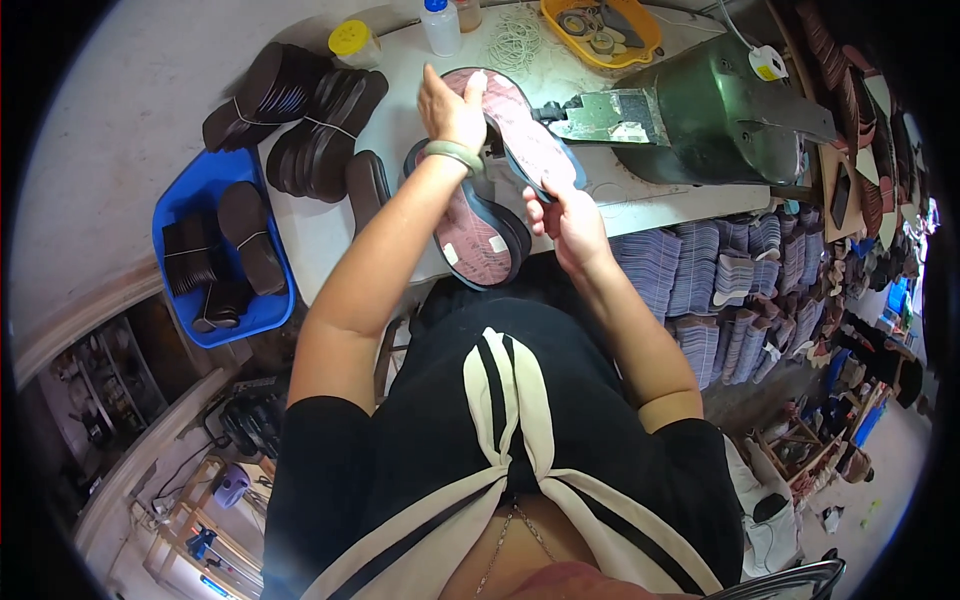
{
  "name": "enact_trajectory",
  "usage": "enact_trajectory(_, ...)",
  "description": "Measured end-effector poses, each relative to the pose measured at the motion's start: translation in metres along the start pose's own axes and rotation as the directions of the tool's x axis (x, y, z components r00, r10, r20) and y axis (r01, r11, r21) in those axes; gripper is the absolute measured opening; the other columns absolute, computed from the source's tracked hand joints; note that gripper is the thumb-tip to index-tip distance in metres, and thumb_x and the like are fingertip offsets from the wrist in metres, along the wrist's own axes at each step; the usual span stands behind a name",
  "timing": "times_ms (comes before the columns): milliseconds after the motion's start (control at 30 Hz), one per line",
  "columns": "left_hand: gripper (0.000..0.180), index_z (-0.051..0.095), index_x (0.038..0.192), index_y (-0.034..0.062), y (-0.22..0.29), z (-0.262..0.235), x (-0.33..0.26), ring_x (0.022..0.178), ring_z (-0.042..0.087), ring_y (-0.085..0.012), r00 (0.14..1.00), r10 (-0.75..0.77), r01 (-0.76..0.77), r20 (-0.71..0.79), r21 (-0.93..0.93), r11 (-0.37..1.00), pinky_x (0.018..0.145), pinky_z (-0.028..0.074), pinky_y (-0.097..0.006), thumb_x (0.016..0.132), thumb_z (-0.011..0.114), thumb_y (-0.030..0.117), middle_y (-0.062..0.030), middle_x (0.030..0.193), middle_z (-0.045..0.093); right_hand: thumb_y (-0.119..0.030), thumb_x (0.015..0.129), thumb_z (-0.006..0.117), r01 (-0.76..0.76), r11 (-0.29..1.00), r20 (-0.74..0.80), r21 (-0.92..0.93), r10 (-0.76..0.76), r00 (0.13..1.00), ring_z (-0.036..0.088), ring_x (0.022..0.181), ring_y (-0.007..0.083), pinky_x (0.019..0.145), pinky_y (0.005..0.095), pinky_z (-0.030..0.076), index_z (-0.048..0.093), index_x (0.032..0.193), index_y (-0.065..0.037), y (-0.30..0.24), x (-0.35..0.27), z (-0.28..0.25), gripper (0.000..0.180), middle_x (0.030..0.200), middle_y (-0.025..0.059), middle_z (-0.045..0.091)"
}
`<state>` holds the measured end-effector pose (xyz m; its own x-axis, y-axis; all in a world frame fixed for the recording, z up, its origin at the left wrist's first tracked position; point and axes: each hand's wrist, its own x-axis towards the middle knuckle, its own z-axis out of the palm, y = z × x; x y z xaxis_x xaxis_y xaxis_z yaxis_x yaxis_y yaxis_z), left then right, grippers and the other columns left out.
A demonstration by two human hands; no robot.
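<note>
A shoe sole (525, 135) with a pinkish-red printed top and dark rim is held tilted over the white table, beside the machine's narrow arm. My left hand (455, 112), with a green bangle at the wrist, is at its far end, the thumb lying on the top face. Some of this hand's fingers are hidden. At the near end my right hand (572, 218) pinches the sole's edge between thumb and fingers. Below them, a stack of similar soles (478, 235) lies at the table's near edge, the top one with small pale patches.
A green machine (690, 110) stands at the right. Bundled dark soles (325, 150) lie on the left, above a blue bin (235, 325) with more bundles. A white bottle (440, 30), yellow-lidded jar (352, 42) and orange basket (640, 58) stand at the back. Grey stacks (695, 270) fill the right.
</note>
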<state>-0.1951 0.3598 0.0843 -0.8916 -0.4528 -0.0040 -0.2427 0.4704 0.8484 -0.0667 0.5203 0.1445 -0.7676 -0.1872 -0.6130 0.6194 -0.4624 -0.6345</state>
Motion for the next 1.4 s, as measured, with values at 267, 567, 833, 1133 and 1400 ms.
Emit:
enact_trajectory(267, 0.05, 0.059, 0.118, 0.0184, 0.052, -0.025, 0.048, 0.127, 0.035, -0.0305, 0.261, 0.545, -0.927, 0.796, 0.048, 0.373, 0.106, 0.024, -0.045, 0.077, 0.065, 0.046, -0.0071, 0.123, 0.052, -0.03, 0.094, 0.047, 0.042, 0.999, 0.055, 0.015, -0.043, 0.998, 0.048, 0.056, 0.0098, 0.05, 0.0217, 0.039, 0.059, 0.09, 0.001, 0.011, 0.044, 0.013, 0.034, 0.066, 0.0018, 0.053)
enact_trajectory(567, 0.032, 0.065, 0.109, 0.0217, 0.087, -0.039, 0.059, 0.1, 0.05, -0.0245, 0.117, 0.218, -0.932, 0.969, 0.031, 0.361, 0.089, 0.039, -0.039, 0.085, 0.058, 0.04, -0.0045, 0.096, 0.06, -0.033, 0.095, 0.048, 0.062, 0.993, 0.057, -0.104, -0.056, 0.997, 0.046, 0.047, 0.0057, 0.044, 0.0182, 0.035, 0.062, 0.085, 0.0, 0.001, 0.06, 0.012, 0.037, 0.06, -0.0016, 0.054)
enact_trajectory(833, 0.037, 0.054, 0.124, 0.0184, 0.065, -0.053, 0.037, 0.101, 0.058, -0.0344, 0.259, 0.088, -0.768, 0.962, 0.15, 0.623, 0.089, 0.044, -0.039, 0.092, 0.049, 0.035, -0.0142, 0.11, 0.062, -0.03, 0.094, 0.049, 0.12, 0.945, 0.066, -0.305, -0.105, 0.992, 0.046, 0.045, 0.0052, 0.042, 0.0182, 0.036, 0.063, 0.081, 0.0, -0.011, 0.06, -0.008, 0.036, 0.058, 0.0001, 0.055)
enact_trajectory(1133, 0.045, 0.042, 0.134, 0.0108, 0.052, -0.06, -0.004, 0.109, 0.056, -0.0331, 0.433, 0.159, -0.508, 0.887, 0.095, 0.856, 0.095, 0.041, -0.036, 0.094, 0.046, 0.031, -0.0196, 0.12, 0.057, -0.029, 0.093, 0.049, 0.176, 0.927, 0.173, -0.332, -0.124, 0.977, 0.055, 0.06, 0.0076, 0.054, 0.0207, 0.041, 0.062, 0.096, -0.003, 0.01, 0.028, -0.004, 0.029, 0.077, 0.0018, 0.062)
enact_trajectory(1400, 0.051, 0.042, 0.129, 0.0043, 0.034, -0.049, -0.026, 0.092, 0.061, -0.0283, 0.625, 0.125, -0.346, 0.771, 0.13, 0.929, 0.08, 0.048, -0.037, 0.09, 0.052, 0.035, -0.0197, 0.102, 0.063, -0.009, 0.081, 0.063, 0.096, 0.994, 0.175, -0.057, -0.085, 0.981, 0.055, 0.101, 0.015, 0.093, 0.0289, 0.041, 0.044, 0.128, 0.002, 0.03, -0.052, -0.007, 0.052, 0.113, 0.0087, 0.057)
